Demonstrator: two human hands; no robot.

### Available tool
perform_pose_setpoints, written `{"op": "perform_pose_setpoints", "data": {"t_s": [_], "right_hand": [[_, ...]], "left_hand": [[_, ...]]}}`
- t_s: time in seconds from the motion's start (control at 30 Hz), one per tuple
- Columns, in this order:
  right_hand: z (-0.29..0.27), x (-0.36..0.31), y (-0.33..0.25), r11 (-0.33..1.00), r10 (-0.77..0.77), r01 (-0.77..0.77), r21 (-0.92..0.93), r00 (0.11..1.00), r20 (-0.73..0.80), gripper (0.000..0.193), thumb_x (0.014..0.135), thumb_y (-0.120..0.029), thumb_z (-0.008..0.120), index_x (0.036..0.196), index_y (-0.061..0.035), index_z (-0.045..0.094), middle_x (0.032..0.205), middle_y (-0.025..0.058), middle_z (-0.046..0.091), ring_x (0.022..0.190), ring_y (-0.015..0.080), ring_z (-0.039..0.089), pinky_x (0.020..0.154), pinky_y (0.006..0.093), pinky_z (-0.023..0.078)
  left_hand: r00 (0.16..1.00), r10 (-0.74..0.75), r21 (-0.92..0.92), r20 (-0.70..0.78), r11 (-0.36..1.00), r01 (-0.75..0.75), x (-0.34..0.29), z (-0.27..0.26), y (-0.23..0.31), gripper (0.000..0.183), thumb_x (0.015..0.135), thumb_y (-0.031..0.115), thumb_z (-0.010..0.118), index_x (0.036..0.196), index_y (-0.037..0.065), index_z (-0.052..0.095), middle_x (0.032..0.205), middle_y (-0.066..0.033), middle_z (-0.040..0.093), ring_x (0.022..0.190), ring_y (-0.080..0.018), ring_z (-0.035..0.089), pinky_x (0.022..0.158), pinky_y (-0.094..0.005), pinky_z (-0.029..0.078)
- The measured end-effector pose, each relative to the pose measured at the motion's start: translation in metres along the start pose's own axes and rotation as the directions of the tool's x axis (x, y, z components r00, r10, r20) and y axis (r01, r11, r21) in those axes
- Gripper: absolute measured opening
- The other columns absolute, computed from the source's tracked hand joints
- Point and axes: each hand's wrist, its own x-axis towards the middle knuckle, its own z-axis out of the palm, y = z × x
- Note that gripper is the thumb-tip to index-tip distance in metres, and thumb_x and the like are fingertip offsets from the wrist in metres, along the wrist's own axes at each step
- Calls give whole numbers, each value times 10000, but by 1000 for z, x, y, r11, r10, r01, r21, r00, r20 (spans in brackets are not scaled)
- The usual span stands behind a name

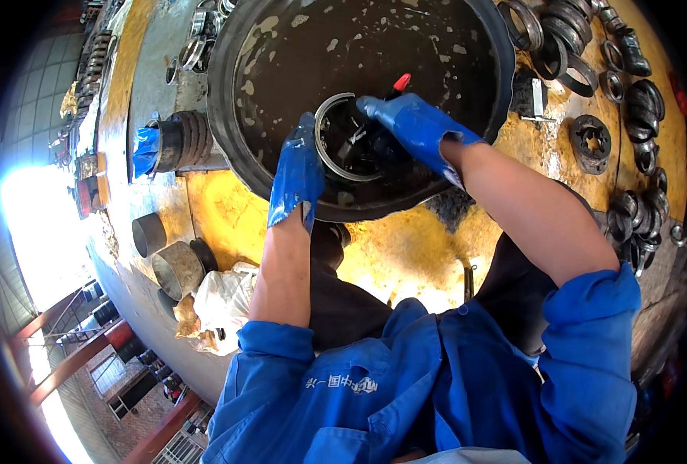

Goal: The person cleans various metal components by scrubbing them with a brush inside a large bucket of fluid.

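Head view: one wide, round basin (pixel 223 97) with a smooth, dark rim holds brown-black liquid (pixel 359 42), its surface broken by scattered pale patches too many to count. One metal ring (pixel 318 139), circular with a bright, thin edge and a dark interior, is at the near side of the basin, between the two hands. The left hand (pixel 295 172), in a glossy blue glove, presses against the ring's outer left side; its fingers are largely hidden, and I cannot tell how far they close. The right hand (pixel 419 130), in a matching glove, is closed around one brush (pixel 402 81) with a red-tipped handle, slanting down into the ring's opening. Both gloves are torn or gaping near the wrist.

Left of the basin: one ribbed cylindrical stack (pixel 196 141), with blue plastic at one end; two short hollow sleeves (pixel 178 270), one dark and one duller grey; one crumpled whitish plastic bag (pixel 226 300). To the right: one flat, dark disc (pixel 591 144) with a cut-out centre, and numerous dark metal rings (pixel 566 27), overlapping and not reliably countable.
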Motion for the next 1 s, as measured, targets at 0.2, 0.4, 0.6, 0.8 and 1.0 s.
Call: {"op": "perform_pose_setpoints", "data": {"t_s": [0.2,0.4,0.6,0.8,1.0], "right_hand": [[16,52,10,821,80,-1,572,990,-114,304,929,-288,721,1040,-6,736,873,105,740,722,204,708,652,327,591],[23,48,22,914,-55,-33,405,977,204,243,915,-247,740,1045,-41,746,896,85,740,741,178,698,636,315,584],[6,57,17,993,-50,87,-77,915,400,279,903,-232,747,1152,-107,761,983,66,763,868,206,711,735,352,576],[2,51,1,591,-126,476,-652,852,508,320,838,-193,738,1156,-168,758,1018,90,772,892,264,722,823,393,558],[-2,44,-9,534,-297,505,-678,863,408,296,839,-162,726,1134,-159,760,1012,108,768,922,275,725,843,389,556]], "left_hand": [[999,-24,7,-40,1000,25,-1,4,6,503,1068,427,497,1231,-16,669,1144,-112,689,1014,-164,589,942,-314,457],[921,-390,-479,16,806,349,-1,5,4,457,1065,408,516,1260,25,671,1156,-90,690,1012,-169,591,921,-304,461],[993,-116,-80,-34,990,113,1,7,7,452,1072,381,515,1268,1,661,1156,-104,690,1005,-175,601,928,-306,464],[998,-67,-202,1,977,66,4,4,0,445,1075,346,516,1263,-32,654,1174,-101,694,1040,-177,612,972,-302,464],[997,-70,-275,14,959,71,5,2,-4,451,1067,342,531,1279,-39,645,1210,-99,683,1076,-172,597,1001,-299,447]]}}
